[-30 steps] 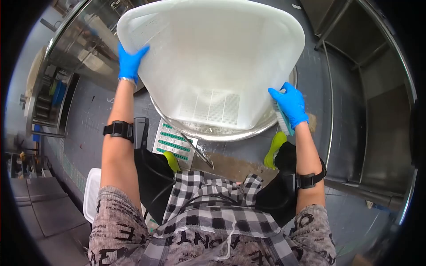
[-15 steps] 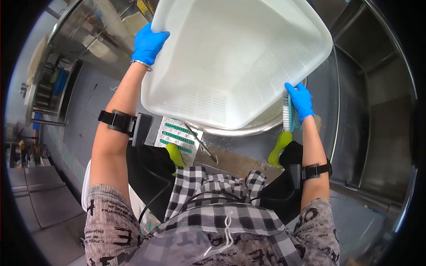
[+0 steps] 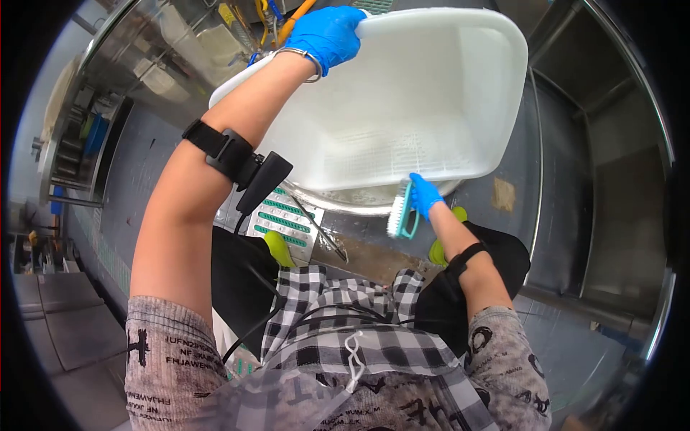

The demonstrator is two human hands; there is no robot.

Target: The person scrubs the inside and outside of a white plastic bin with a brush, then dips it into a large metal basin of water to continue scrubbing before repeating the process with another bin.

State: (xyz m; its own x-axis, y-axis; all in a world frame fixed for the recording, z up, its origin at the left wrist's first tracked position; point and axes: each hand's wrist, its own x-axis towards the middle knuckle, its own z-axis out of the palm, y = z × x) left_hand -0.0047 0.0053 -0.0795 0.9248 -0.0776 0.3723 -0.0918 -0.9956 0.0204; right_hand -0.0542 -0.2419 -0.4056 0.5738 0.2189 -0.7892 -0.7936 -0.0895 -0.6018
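Observation:
A large white plastic basket (image 3: 402,100) with slotted walls is tilted with its inside toward me, over a round metal-rimmed tub (image 3: 359,208). My left hand (image 3: 327,37), in a blue glove, is closed on the basket's far rim. In its blue glove, my right hand (image 3: 425,195) holds a scrubbing brush (image 3: 400,214) with white bristles and a teal handle, at the basket's near rim. The brush hangs just outside the basket, bristles facing left. Most of the tub is hidden under the basket.
A perforated metal plate with green strips (image 3: 284,224) and a metal rod (image 3: 320,230) lie near my feet in green footwear. Metal shelving (image 3: 618,194) stands at the right. Orange and yellow tools or hoses (image 3: 287,25) are at the upper left.
The basket has turned, its near rim now more level. My left hand has moved right and up along with the rim. My right hand has moved left and down with the brush.

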